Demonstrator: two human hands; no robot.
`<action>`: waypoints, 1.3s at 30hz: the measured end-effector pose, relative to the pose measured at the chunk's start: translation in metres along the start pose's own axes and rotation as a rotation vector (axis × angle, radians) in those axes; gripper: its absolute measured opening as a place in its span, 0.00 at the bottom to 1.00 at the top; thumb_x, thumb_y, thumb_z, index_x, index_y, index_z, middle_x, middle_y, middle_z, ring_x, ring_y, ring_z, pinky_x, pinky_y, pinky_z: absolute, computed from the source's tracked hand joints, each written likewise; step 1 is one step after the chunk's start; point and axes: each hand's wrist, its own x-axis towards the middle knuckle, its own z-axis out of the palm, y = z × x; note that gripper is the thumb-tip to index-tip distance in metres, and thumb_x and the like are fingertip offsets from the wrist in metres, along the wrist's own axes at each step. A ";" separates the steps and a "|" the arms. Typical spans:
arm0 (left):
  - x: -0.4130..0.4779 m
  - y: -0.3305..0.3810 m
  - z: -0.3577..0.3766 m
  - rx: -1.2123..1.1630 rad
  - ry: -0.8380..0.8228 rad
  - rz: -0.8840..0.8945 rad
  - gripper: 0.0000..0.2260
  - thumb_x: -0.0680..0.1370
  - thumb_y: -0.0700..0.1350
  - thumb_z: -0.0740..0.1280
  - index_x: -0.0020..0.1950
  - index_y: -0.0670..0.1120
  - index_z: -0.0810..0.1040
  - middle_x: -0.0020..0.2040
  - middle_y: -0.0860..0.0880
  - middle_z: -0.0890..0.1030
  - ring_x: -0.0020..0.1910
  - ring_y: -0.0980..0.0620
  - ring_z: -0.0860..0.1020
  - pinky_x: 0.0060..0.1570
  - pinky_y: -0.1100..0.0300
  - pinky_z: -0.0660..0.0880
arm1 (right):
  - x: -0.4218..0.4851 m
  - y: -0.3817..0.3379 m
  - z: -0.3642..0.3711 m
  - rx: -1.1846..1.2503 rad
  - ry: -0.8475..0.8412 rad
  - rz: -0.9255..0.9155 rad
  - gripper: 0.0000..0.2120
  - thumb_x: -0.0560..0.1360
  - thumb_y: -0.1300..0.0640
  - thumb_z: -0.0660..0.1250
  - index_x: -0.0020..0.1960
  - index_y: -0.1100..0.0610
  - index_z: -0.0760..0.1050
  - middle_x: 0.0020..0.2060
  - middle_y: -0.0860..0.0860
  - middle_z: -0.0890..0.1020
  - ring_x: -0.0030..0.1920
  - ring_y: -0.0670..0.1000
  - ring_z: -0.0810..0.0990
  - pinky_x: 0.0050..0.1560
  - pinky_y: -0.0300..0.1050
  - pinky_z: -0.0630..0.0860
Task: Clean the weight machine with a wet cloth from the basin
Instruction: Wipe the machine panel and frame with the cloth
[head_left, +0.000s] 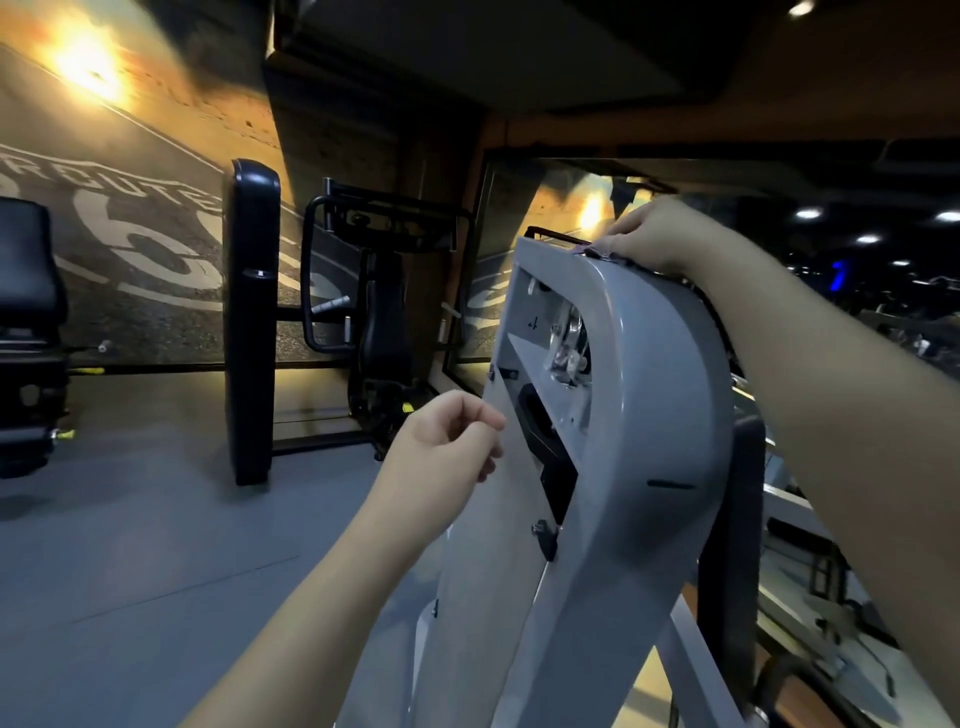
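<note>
Dim gym, grey floor (130, 545), road-mural wall (130, 234) (ROUTE lettering, sunset glow), black padded machines (252, 322), mirror (498, 291) beyond.

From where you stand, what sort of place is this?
A gym, most likely. A grey weight machine stands close up, black padded exercise machines stand behind it, and a large wall mirror reflects the painted road mural.
</note>
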 end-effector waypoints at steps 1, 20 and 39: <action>-0.001 -0.003 -0.002 -0.006 0.002 -0.008 0.08 0.79 0.37 0.63 0.48 0.46 0.81 0.38 0.49 0.83 0.37 0.54 0.79 0.47 0.55 0.79 | 0.005 -0.004 0.002 -0.007 -0.018 0.002 0.13 0.79 0.41 0.69 0.58 0.47 0.85 0.56 0.50 0.83 0.49 0.49 0.79 0.45 0.47 0.74; -0.054 -0.028 0.051 -0.015 0.055 -0.085 0.08 0.78 0.35 0.62 0.49 0.41 0.81 0.36 0.49 0.81 0.36 0.53 0.76 0.43 0.56 0.77 | -0.168 0.046 0.052 0.031 0.449 -0.425 0.19 0.81 0.40 0.67 0.69 0.45 0.79 0.51 0.51 0.74 0.53 0.48 0.69 0.57 0.55 0.72; -0.101 -0.058 0.065 0.031 0.178 -0.114 0.12 0.78 0.33 0.60 0.47 0.44 0.81 0.42 0.52 0.84 0.42 0.55 0.80 0.43 0.62 0.78 | -0.225 0.069 0.132 -0.179 0.915 -0.654 0.15 0.83 0.48 0.68 0.66 0.52 0.82 0.47 0.55 0.81 0.45 0.59 0.78 0.47 0.53 0.69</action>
